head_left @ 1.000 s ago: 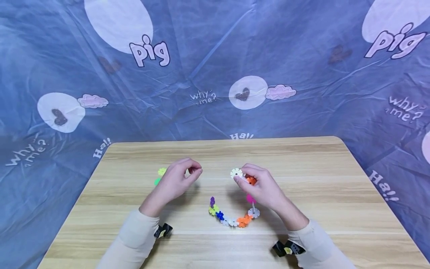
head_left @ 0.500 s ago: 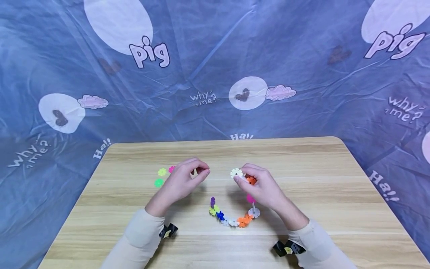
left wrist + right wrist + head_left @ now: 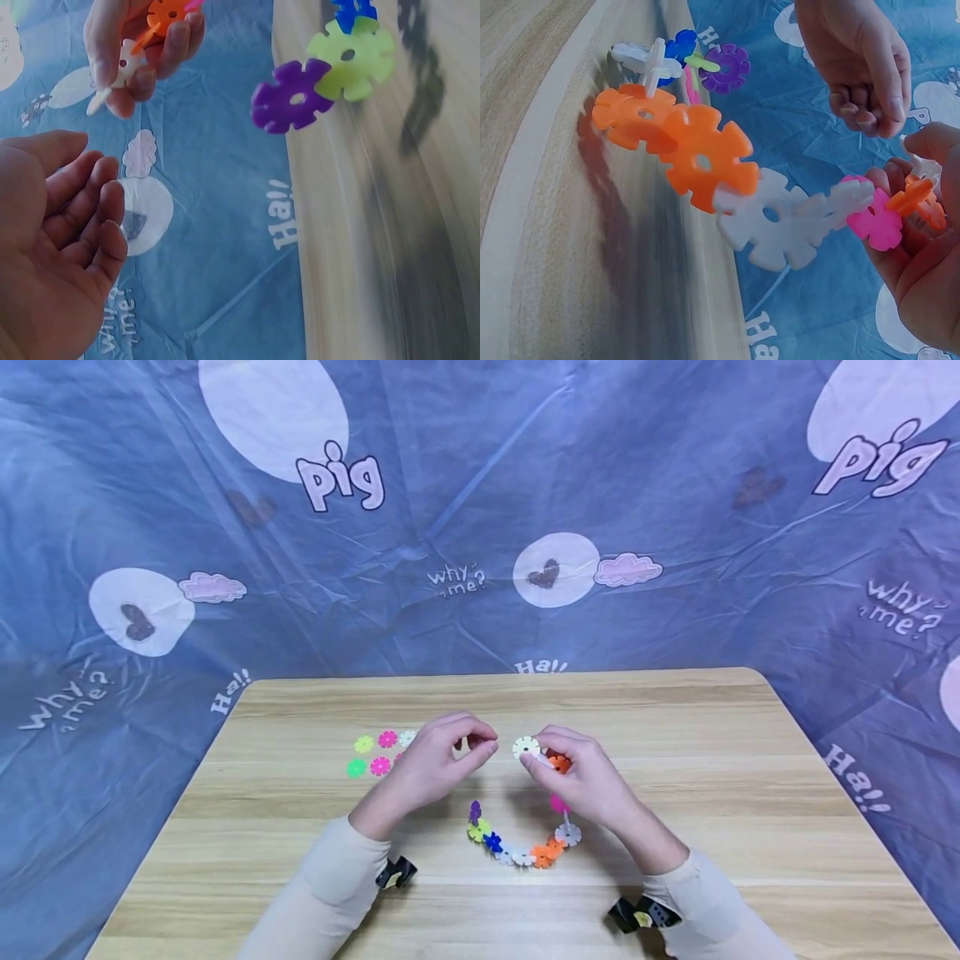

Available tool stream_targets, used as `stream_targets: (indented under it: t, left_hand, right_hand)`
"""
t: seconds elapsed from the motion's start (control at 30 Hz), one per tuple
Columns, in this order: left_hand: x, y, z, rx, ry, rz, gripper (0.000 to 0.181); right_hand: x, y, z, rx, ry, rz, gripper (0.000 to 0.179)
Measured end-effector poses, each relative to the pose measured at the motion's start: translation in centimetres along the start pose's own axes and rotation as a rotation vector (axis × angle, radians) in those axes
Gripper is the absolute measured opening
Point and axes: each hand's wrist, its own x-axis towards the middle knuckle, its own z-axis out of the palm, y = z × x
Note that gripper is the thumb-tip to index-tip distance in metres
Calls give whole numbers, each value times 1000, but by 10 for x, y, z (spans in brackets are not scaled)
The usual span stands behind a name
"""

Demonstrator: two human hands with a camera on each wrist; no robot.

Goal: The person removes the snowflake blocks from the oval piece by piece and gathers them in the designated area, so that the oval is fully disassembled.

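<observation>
My right hand (image 3: 588, 781) pinches a white snowflake disc (image 3: 527, 748), the end piece of a chain of interlocked plastic discs. Beside it in that hand are an orange disc (image 3: 559, 765) and a pink disc (image 3: 874, 225). From there the chain curves down and leftward through a greyish-white disc (image 3: 742, 225), two orange ones (image 3: 731, 161), white and blue ones, and a yellow-green disc (image 3: 367, 71). A purple disc (image 3: 277, 105) forms the far end. My left hand (image 3: 438, 768) faces the white disc, a small gap away, fingers loosely curled and nothing visible in them.
Loose snowflake discs lie flat in rows left of my left hand on the wooden table (image 3: 262, 827): yellow-green (image 3: 363, 744), green (image 3: 356, 768), pink (image 3: 387, 739) and white (image 3: 407, 738). My left hand covers part of them. A blue printed cloth (image 3: 420, 635) hangs behind the table.
My left hand has moved right toward the white disc, uncovering more of the loose discs behind it. My right hand and the chain have stayed almost still.
</observation>
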Motion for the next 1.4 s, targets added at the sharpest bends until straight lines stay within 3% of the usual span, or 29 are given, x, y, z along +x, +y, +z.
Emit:
stream_targets:
  t: [0.7,0.83,1.1,1.4]
  left_hand:
    - [6,5,13,-79,-62,-14,14]
    - [6,6,13,-94,-51,-17,11]
    - [4,2,12,-120,20,1,6]
    - [2,-3,12,-175,40,-10,5]
  right_hand:
    - [-2,3,3,-1,-39,-7,14]
    - [-3,4,1,59,-62,51,21]
    - [-6,13,-5,199,-88,255,36]
    - [-6,16,-4,258,-72,223,26]
